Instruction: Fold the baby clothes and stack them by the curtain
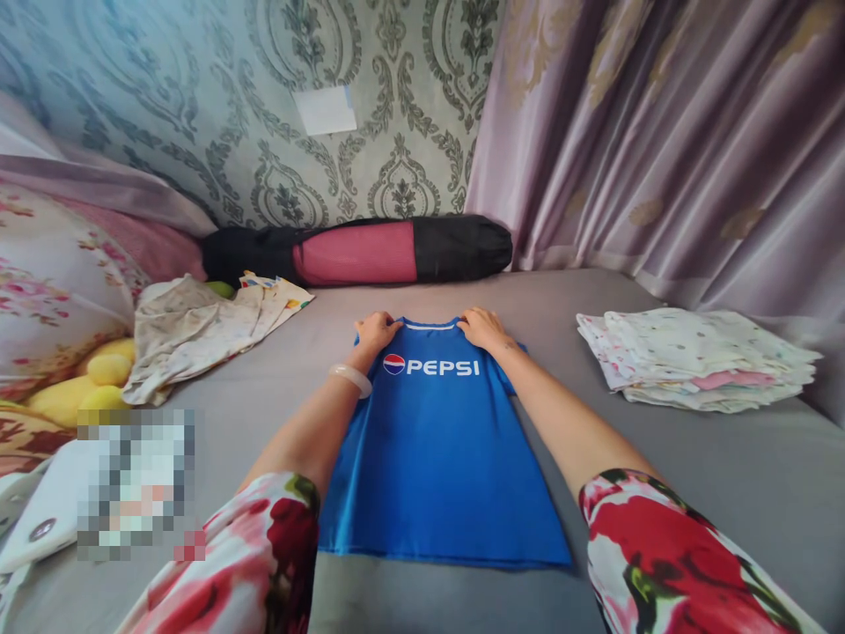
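1. My left grip [378,334] and right grip [485,330] partly hide the blue shirt [436,458].
2. Pixelation blurs a patch [140,484] near my left sleeve [244,555].
3. The bottom edge cuts off that sleeve and my right sleeve [673,555].

On the plain grey fabric bed sheet [257,414], the flat blue cloth shirt [432,467] carries white PEPSI lettering [443,368], a round red, white and blue emblem [394,364] and a white neck band [429,328]. Along the sheet's far edge, the long cylindrical bag [356,253] is black with a pink middle; near the right edge, the folded white cloth stack [693,352] has small coloured prints. Beyond, pale grey-green wallpaper [224,97] bears dark scrolls, and the satiny mauve curtain [594,167] gold motifs.
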Motion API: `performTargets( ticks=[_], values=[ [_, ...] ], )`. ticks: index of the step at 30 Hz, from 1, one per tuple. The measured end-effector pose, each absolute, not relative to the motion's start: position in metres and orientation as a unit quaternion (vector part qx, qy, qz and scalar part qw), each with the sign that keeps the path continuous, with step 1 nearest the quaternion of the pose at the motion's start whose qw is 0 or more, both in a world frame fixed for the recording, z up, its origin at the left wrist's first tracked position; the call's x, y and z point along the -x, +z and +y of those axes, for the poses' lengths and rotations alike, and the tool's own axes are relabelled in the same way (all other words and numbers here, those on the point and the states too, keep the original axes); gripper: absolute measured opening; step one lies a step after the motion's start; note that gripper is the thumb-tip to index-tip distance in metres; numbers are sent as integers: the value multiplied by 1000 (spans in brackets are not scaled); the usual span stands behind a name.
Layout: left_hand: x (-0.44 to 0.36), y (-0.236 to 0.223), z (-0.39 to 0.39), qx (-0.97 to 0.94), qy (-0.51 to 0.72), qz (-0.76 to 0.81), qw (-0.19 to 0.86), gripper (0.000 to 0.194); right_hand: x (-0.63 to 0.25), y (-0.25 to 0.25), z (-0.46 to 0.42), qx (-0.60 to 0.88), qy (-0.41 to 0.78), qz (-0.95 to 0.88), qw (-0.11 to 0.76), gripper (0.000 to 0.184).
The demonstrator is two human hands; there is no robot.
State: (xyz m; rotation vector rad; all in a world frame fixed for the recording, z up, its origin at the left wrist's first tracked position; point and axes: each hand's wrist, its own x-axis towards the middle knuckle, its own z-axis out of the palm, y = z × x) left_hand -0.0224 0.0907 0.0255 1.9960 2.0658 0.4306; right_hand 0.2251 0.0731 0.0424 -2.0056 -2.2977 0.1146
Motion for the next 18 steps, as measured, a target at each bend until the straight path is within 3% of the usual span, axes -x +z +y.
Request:
performTargets(
  ticks=[3, 10, 14, 18],
  values=[
    [18, 27, 92, -695, 133, 697, 116, 28, -219, 41, 73, 663, 40, -746, 51, 27],
    [8, 25, 82, -733, 158, 661, 1, 28, -217, 29, 68, 653, -17, -752, 88, 26],
    [23, 29, 84, -701, 108, 703, 52, 42, -234, 30, 73, 666, 58, -737, 101, 29],
    [66, 39, 84, -625, 129, 755, 148, 53, -273, 43, 72, 698, 207, -675, 116, 45]
  ],
)
